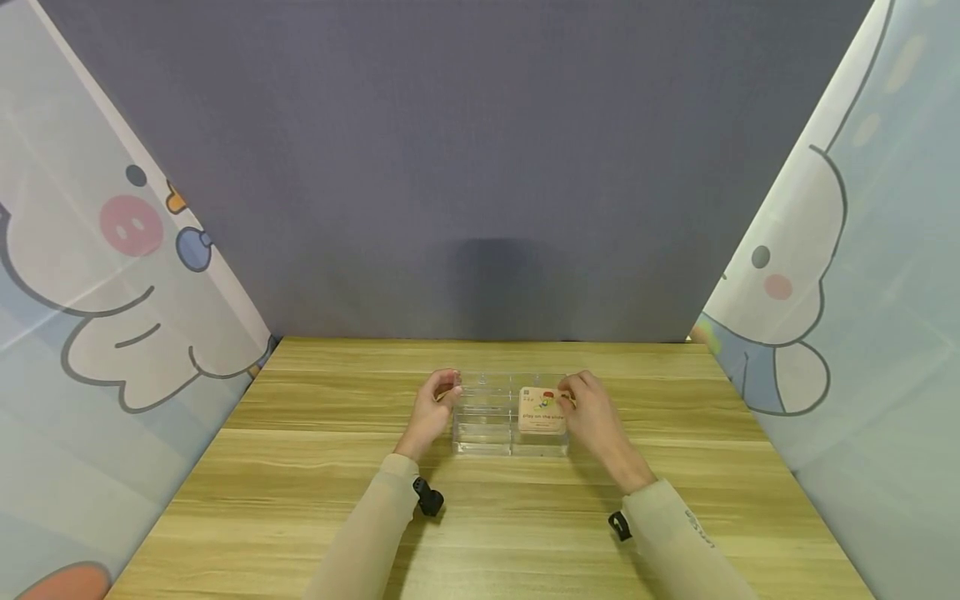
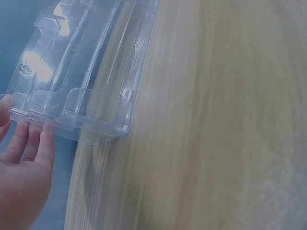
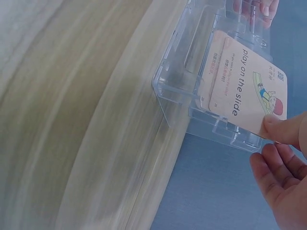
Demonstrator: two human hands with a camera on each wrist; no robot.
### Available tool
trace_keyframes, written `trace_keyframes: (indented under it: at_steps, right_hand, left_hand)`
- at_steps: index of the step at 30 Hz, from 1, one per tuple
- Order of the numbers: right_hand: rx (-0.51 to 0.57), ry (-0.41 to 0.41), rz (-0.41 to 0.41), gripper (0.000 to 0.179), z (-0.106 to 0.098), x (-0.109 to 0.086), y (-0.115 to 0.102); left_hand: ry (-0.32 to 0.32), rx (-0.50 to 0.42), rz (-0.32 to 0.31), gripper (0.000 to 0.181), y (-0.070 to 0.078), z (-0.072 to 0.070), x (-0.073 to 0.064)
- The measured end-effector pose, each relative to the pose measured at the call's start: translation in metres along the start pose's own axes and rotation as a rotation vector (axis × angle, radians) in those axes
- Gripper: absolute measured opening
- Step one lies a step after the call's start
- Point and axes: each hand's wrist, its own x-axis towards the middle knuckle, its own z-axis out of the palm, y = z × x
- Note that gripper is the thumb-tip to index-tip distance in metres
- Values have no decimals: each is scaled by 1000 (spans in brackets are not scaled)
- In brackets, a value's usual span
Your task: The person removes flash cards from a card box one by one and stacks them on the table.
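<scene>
A clear plastic tiered rack (image 1: 483, 431), split into two columns of compartments, sits on the table between the hands. My left hand (image 1: 435, 404) grips its left side, thumb over the edge and fingers outside the wall (image 2: 50, 125). In the right column lies a picture card (image 1: 540, 417) printed "play on the slide", with a drawing of a child on a slide. My right hand (image 1: 592, 414) pinches this card by one corner, thumb (image 3: 280, 128) on its printed face. Another card (image 3: 207, 79) shows from beneath it, slightly offset, within the rack.
The wood-grain table (image 1: 300, 500) extends around the rack. A dark grey panel (image 1: 480, 167) rises behind it, and cartoon-printed curtains (image 1: 90, 350) flank both sides. Black wrist-worn devices (image 1: 428, 497) sit at both sleeve cuffs.
</scene>
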Motion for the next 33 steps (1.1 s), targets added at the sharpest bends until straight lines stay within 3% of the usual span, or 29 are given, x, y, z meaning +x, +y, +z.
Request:
trace_keyframes:
  at_steps: [5, 14, 33]
  right_hand:
    - [-6, -15, 14, 16, 0, 0, 0]
    - [-17, -1, -17, 19, -1, -1, 0]
    - [143, -41, 48, 20, -3, -5, -1]
  left_hand:
    - [-3, 3, -11, 29, -1, 0, 1]
    - [36, -12, -30, 32, -35, 1, 12]
    - [39, 5, -14, 33, -35, 2, 12]
